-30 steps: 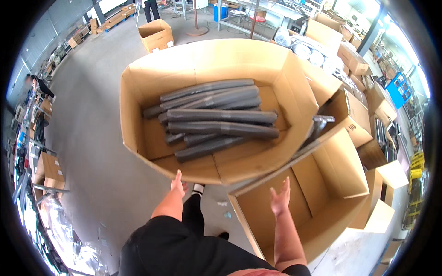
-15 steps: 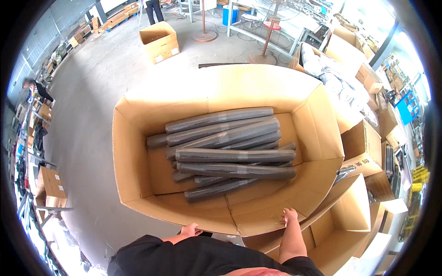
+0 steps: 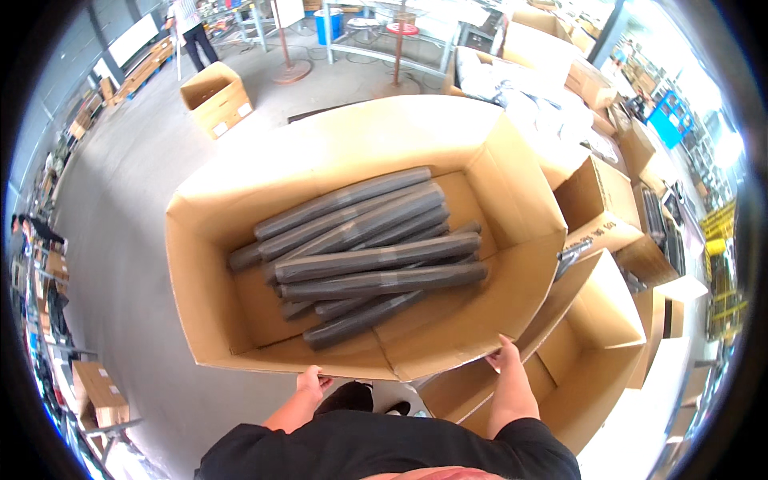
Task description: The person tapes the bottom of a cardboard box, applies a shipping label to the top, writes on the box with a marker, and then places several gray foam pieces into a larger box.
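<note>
A large open cardboard box (image 3: 196, 280) fills the middle of the view, right in front of my body. Inside it lie several long dark grey rolls (image 3: 360, 258), seemingly wrapped in clear film, stacked loosely and slightly askew. My left hand (image 3: 312, 382) is closed on the box's near rim, left of its corner crease, thumb on top. Farther right, my right hand (image 3: 506, 356) grips the same rim, its fingers partly hidden by the cardboard.
An empty-looking open carton (image 3: 552, 364) stands against the big box at right. Beyond it are more cartons (image 3: 596, 192) and a heap of plastic-wrapped goods (image 3: 544, 104). A small open box (image 3: 218, 100) sits on the floor at far left, near a standing person (image 3: 192, 32).
The big box and the background have shifted left and tilted in view. My right hand now holds the rim with its fingers tucked over the edge; my left hand stays on the rim.
</note>
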The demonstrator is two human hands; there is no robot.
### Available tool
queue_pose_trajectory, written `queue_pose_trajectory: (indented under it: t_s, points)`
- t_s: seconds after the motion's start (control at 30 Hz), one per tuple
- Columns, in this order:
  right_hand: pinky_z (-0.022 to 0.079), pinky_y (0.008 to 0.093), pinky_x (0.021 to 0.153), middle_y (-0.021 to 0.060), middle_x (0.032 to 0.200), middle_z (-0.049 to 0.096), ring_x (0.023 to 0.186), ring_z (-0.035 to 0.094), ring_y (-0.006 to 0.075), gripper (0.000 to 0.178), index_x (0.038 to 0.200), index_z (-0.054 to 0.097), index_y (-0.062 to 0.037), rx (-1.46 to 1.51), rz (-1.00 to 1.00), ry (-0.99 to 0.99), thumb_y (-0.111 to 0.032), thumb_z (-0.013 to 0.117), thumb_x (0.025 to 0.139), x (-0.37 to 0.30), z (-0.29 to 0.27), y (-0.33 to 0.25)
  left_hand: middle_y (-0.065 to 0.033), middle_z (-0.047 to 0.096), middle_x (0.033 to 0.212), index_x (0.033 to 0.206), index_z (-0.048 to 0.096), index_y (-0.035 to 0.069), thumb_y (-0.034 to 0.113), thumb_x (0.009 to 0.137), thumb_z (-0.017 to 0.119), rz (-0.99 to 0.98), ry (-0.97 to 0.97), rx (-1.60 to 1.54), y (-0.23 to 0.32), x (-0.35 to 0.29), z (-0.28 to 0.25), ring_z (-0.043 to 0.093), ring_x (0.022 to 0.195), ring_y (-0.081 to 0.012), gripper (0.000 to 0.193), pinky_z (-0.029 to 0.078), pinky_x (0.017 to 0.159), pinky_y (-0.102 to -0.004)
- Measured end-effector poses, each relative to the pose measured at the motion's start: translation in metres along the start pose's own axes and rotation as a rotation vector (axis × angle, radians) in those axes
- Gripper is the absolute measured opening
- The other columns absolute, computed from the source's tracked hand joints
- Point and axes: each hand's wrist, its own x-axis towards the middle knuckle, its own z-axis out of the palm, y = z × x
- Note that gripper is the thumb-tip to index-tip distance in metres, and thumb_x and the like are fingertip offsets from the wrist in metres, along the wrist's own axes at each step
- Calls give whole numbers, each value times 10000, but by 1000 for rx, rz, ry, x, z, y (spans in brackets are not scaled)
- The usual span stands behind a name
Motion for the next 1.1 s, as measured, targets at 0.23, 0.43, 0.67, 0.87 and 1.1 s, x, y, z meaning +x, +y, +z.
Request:
queue_pose_trajectory:
  t_s: [0.23,0.43,0.67,0.87,1.1]
  points:
    - [593,374,595,98,965,647,794,662,233,255,1115,561,-32,-217,-182,80,-52,575,861,-18,36,22,-154,639,934,996,563,1,115,866,542,10,-12,29,1,1,-8,657,849,-292,174,559,786,-477]
    - [586,350,585,101,942,642,789,662,222,287,1112,585,-22,-207,-352,44,-28,565,826,-20,58,12,-152,639,914,969,556,1,107,861,520,15,-79,17,37,10,11,659,819,-288,156,571,723,-442]
    - [483,338,448,141,736,630,490,589,219,233,969,630,70,-364,-412,130,-41,556,777,-51,187,-49,-149,602,853,917,505,6,129,846,500,-42,-55,13,156,38,57,647,777,-278,142,574,710,-418]
    - [489,326,439,156,749,643,515,613,232,240,956,623,79,-479,-528,148,-80,569,785,-38,205,-35,-177,623,838,880,512,-1,178,827,493,-23,-20,77,198,52,66,649,685,-285,187,586,687,-436]
    - [543,414,574,138,646,680,554,661,245,274,782,659,44,-794,-378,75,-194,531,826,-18,257,-54,-223,641,827,868,536,-17,213,824,490,53,-58,221,297,67,100,647,712,-315,239,559,699,-409]
